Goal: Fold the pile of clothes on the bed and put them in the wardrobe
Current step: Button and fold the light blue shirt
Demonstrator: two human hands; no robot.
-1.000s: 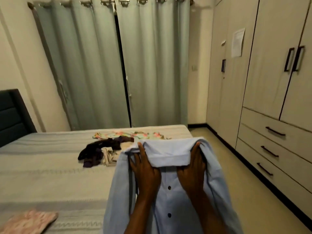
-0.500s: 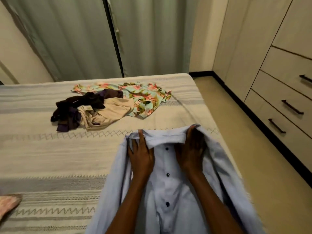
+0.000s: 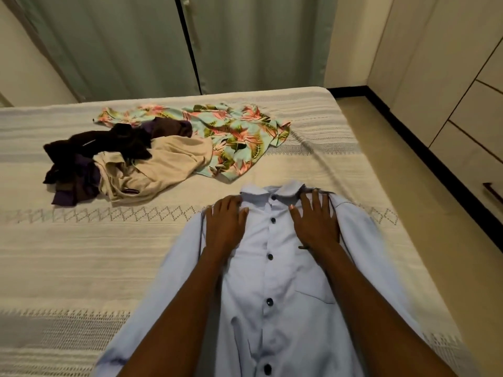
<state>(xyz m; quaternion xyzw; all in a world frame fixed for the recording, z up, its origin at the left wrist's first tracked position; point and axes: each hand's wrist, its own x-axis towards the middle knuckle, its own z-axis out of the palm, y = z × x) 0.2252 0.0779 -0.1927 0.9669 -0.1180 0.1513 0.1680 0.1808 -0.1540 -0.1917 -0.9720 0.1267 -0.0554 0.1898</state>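
A light blue button-up shirt (image 3: 275,284) is being laid front side up on the near right part of the bed (image 3: 81,254), collar pointing toward the curtains, dark buttons done up along the placket and a chest pocket showing on the right side. The left hand (image 3: 224,224) is being pressed flat on the shirt's left shoulder just beside the collar, fingers straight and close together; nothing is being gripped. The right hand (image 3: 317,221) is being pressed flat on the right shoulder, fingers straight and slightly spread, its fingertips reaching the shoulder seam; nothing is being gripped there either. Both forearms are being extended over the shirt front. Both sleeves are being left to trail along the sides of the shirt body toward the near edge of the frame. Farther up the bed, apart from the shirt, the unfolded pile is being observed: a floral garment (image 3: 231,140) spread out in turquoise, pink and green, a beige garment (image 3: 160,170) crumpled against its left edge, and dark purple-brown clothing (image 3: 95,156) bunched at the left, overlapping the beige piece. The wardrobe (image 3: 446,85) is being seen at the right, across a strip of floor (image 3: 394,164), doors and drawers closed. Pale green curtains (image 3: 122,42) are hanging behind the bed.
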